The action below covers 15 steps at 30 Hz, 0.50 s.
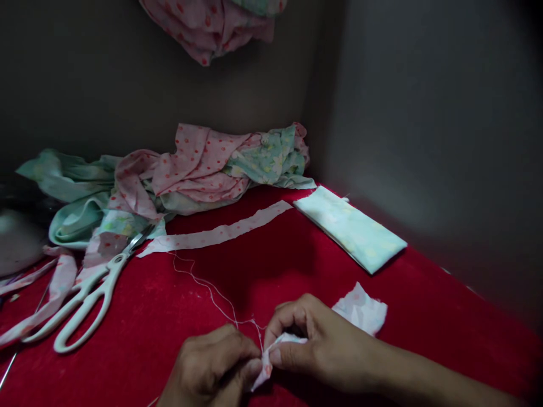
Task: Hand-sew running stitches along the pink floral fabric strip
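Left hand (212, 362) and right hand (326, 345) pinch small cloth piece (267, 366); thread (253, 321) trails loose, work seemingly unfinished; dotted strip (229, 232) lies flat.

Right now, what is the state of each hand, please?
Left hand: closed, fingers pinching the small pink-dotted cloth piece.
Right hand: closed, thumb and fingers gripping the same cloth piece.
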Available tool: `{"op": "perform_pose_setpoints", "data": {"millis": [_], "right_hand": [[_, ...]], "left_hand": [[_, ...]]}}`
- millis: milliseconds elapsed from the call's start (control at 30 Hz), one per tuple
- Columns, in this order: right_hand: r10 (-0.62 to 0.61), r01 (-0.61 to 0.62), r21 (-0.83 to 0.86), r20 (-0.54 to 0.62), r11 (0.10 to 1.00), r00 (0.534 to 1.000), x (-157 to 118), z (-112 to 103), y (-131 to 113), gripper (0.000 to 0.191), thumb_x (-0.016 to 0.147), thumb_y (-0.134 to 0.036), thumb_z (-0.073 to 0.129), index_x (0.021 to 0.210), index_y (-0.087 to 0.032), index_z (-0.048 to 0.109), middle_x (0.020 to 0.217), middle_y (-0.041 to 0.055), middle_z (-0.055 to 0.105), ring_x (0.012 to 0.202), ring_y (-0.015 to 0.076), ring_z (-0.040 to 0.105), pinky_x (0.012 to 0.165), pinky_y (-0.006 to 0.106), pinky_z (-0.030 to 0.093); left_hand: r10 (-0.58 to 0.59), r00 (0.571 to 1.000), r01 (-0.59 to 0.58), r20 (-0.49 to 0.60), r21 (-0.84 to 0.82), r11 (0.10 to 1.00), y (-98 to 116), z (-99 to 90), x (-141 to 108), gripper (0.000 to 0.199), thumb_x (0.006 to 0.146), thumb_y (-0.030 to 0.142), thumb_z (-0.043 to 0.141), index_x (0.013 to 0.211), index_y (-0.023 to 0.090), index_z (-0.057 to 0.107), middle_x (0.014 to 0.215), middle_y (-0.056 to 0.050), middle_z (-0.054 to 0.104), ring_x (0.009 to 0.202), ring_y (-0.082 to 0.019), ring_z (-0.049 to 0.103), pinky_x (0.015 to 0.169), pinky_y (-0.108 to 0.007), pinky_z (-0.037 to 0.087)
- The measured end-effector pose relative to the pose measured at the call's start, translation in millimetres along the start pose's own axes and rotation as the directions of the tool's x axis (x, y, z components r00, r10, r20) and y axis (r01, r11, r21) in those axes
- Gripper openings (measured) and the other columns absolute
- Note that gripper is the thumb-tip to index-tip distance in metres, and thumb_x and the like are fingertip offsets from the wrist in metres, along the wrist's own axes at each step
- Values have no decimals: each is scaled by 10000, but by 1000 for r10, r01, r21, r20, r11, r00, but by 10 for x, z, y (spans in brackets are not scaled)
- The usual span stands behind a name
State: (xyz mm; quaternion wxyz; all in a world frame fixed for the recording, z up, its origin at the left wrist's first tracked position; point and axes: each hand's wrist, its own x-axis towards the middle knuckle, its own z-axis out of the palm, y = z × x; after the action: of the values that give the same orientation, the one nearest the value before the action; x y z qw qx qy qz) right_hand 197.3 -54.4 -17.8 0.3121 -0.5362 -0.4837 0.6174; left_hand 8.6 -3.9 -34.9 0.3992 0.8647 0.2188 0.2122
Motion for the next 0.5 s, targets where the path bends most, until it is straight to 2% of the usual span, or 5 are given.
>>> {"op": "perform_pose_setpoints", "data": {"millis": [133, 233, 333, 500], "right_hand": [[6, -8, -31, -86, 999, 996, 3, 47, -9, 111, 676, -159, 588, 718, -115, 681, 580, -13, 540, 541, 96, 427, 490, 195, 309], [50, -49, 12, -111, 999, 993, 4, 60, 4, 102, 665, -163, 582, 706, -112, 660, 554, -16, 535, 515, 93, 424, 474, 196, 299], [58, -51, 72, -98, 996, 994, 14, 61, 33, 88, 657, -176, 599, 700, -116, 646, 546, -20, 525, 511, 92, 415, 476, 197, 296], [42, -28, 115, -120, 993, 992, 20, 88, 63, 57, 614, -160, 629, 655, -121, 615, 542, -26, 502, 524, 93, 387, 475, 197, 279]], "left_hand": [[-37, 998, 33, -54, -62, 998, 3, 11, 30, 178, 855, 152, 490, 706, 171, 585, 572, 14, 569, 482, -91, 527, 449, -154, 391], [64, 987, -60, -149, 31, 998, 50, -14, 46, 105, 849, 112, 506, 833, 172, 591, 694, -12, 577, 587, -111, 569, 517, -163, 449], [163, 972, -144, -167, 124, 982, 76, 6, 57, 207, 846, 53, 488, 977, 192, 568, 821, -34, 547, 638, -108, 577, 539, -152, 464], [220, 967, -195, -125, 184, 963, -4, 142, 99, 190, 872, 86, 392, 797, 177, 541, 708, -19, 496, 514, -90, 512, 432, -139, 398]]}}
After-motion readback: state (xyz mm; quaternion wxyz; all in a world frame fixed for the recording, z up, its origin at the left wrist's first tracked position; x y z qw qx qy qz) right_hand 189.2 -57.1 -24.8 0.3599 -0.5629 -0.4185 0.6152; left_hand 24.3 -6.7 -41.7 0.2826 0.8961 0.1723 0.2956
